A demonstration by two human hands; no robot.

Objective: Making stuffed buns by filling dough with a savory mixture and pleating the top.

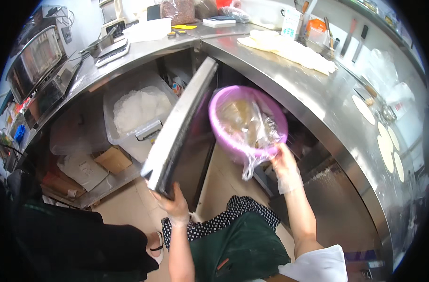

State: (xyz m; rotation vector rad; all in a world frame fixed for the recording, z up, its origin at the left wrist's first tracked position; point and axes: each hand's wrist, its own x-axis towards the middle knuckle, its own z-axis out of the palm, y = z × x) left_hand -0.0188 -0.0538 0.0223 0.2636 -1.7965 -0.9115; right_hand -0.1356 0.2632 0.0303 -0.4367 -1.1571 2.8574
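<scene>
An under-counter steel door [184,117] stands swung out from the counter, and my left hand [173,203] is closed around its lower edge. To the right of the door, a round purple basin [216,129] is tilted toward me at the mouth of the dark cabinet. Clear plastic [254,124] lies over it, and a brownish content shows through, too blurred to name. My right hand [285,164], in a clear glove, grips the basin's near right rim, where a twist of the plastic hangs down. Whether anything else supports the basin is hidden.
Steel counters [289,77] curve around both sides. Pale flat discs [386,152] and a white cloth [289,49] lie on the right one. A clear bin [139,136] of white powder sits on the left lower shelf. Another person's dark clothing [83,239] is close at left.
</scene>
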